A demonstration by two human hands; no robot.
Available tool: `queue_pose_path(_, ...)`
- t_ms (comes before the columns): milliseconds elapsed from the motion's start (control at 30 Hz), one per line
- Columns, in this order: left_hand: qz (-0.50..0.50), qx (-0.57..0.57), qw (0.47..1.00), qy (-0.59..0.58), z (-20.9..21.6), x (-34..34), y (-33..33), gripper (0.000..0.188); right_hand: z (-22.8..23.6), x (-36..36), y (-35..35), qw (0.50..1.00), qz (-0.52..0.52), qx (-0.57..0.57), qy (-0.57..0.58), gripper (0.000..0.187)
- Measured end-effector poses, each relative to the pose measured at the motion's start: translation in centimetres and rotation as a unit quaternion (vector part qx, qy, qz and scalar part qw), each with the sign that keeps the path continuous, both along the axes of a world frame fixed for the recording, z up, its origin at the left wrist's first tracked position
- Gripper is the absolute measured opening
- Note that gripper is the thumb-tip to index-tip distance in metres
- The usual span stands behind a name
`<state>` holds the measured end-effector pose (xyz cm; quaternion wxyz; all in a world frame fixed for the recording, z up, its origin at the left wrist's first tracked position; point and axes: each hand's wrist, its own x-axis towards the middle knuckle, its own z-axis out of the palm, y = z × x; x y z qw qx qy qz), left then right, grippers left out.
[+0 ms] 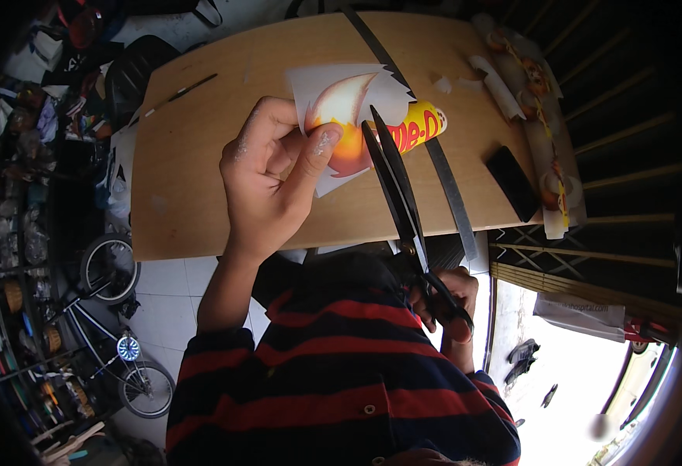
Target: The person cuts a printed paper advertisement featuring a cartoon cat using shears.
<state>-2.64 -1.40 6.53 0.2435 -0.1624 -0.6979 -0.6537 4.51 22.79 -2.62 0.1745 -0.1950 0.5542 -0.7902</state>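
From afar, I count two hands [267, 182], one flame-printed paper [348, 101] in the left fingers [269, 114], one pair of scissors [409, 248] in the right fingers [425, 307]; beyond those, one yellow printed piece [417, 129], one dark strip [451, 198] and one phone [512, 183]; well left of both, one bicycle [129, 347].

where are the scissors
In the head view, the scissors are in the right hand, right of center, tips at the flame-printed paper.
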Motion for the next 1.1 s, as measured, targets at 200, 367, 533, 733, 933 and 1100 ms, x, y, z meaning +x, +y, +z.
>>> queue_pose_path(200, 0.065, 0.004, 0.998, 0.0, -0.5, -0.2, 0.8, 0.008, 0.2, 0.3, -0.1, 0.987, -0.063, 0.116, 0.089, 0.082)
queue_pose_path(367, 0.103, -0.01, 0.995, 0.014, -1.0, -0.5, 1.0, 0.008, 0.6, 0.9, 0.0, 0.988, -0.067, 0.112, 0.081, 0.081)
queue_pose_path(533, 0.1, -0.036, 0.994, 0.002, -1.0, -0.4, 1.0, 0.009, 0.7, 0.8, 0.3, 0.99, -0.054, 0.107, 0.067, 0.079)
queue_pose_path(733, 0.09, -0.025, 0.996, 0.007, -1.0, -0.3, 1.0, 0.009, 1.3, 0.8, 0.1, 0.995, -0.055, 0.081, 0.015, 0.079)
queue_pose_path(933, 0.103, -0.024, 0.994, -0.001, -1.2, -0.4, 1.1, 0.009, 1.2, 0.8, 0.4, 0.994, -0.053, 0.092, 0.024, 0.079)
queue_pose_path(1100, 0.097, -0.032, 0.995, 0.018, -1.6, -0.6, 1.1, 0.009, 1.4, 0.8, 0.3, 0.994, -0.057, 0.094, 0.024, 0.079)
